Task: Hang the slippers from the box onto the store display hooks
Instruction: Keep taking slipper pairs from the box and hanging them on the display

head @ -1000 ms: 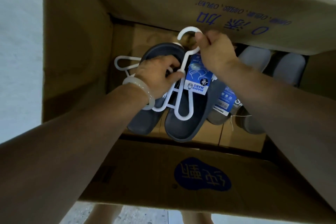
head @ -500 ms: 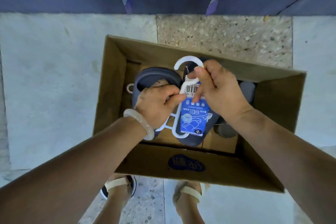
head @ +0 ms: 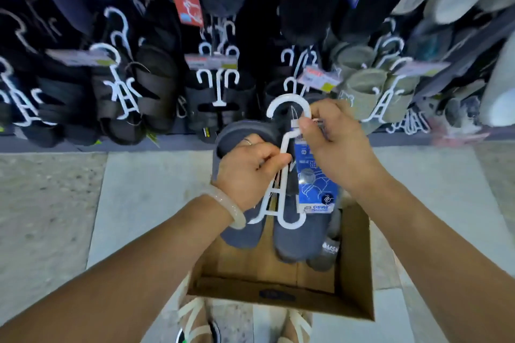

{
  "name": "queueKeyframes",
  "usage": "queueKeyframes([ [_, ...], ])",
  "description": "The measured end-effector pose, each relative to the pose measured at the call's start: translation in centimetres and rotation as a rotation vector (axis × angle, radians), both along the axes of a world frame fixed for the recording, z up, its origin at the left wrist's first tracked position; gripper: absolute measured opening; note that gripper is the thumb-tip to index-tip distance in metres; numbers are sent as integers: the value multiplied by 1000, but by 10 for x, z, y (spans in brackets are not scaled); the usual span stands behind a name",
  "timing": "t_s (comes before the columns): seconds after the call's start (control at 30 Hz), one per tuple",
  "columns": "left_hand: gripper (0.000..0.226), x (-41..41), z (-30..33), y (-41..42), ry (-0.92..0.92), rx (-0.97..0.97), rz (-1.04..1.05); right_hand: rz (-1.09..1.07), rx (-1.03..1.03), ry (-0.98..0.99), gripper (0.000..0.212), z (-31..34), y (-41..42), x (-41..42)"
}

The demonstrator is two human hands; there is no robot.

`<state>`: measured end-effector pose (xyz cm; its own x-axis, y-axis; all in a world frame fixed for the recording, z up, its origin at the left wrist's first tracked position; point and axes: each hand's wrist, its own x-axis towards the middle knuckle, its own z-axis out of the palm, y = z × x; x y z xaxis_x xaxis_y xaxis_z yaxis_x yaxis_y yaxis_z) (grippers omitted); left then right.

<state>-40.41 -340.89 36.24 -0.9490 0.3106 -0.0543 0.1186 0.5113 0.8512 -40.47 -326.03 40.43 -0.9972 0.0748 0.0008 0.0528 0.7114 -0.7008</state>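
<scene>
Nearest you, the box [head: 359, 273] sits on the floor between your feet and the rack, and one grey pair [head: 327, 253] lies at its right wall. Half a second ago the dark slippers [head: 295, 242] were low over the open box; now you have raised them clear of its far edge, up to the bottom row of the display. I judge the pick finished and the hanging about to start.

Your left hand [head: 248, 172] is curled round the middle of the white hanger [head: 281, 170], gripping it with the left slipper behind your fingers. Your right hand [head: 334, 147] pinches the hanger's neck just under the hook [head: 288, 106], beside the blue tag [head: 315, 184]. The hook stands upright, opening to the left.

Beyond it, the rack [head: 217, 83] is crowded with hung pairs. Blur hides which display hook is free, so pick your slot before pushing forward.
</scene>
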Motion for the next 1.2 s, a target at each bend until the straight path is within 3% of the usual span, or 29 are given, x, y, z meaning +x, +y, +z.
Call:
queueKeyframes([
  [0.17,22,-23,131,-28,186,26,24,47,-36,98,12,132,-25,-16],
  [0.27,18,-31,194,-46,291,19,37,33,-244,119,16,192,-44,-18],
  [0.33,18,-34,228,-57,342,6,44,40,-271,106,17,229,-56,-17],
  [0.53,13,-46,328,-94,353,58,-98,5,-45,205,17,341,-89,-20],
  [0.6,7,-48,353,-104,337,153,-143,3,118,283,20,373,-95,-19],
  [0.7,18,-45,378,-110,257,226,-234,-33,474,405,26,411,-100,-11],
  [0.77,22,-41,396,-111,259,217,-270,0,532,506,27,430,-99,-7],
  [0.93,34,-29,446,-107,439,-61,-220,75,315,592,36,461,-88,-9],
  [1.07,44,-10,479,-95,473,-296,-256,51,333,660,28,483,-79,-4],
  [1.2,65,4,505,-85,642,-561,-202,38,234,741,37,512,-70,-5],
])
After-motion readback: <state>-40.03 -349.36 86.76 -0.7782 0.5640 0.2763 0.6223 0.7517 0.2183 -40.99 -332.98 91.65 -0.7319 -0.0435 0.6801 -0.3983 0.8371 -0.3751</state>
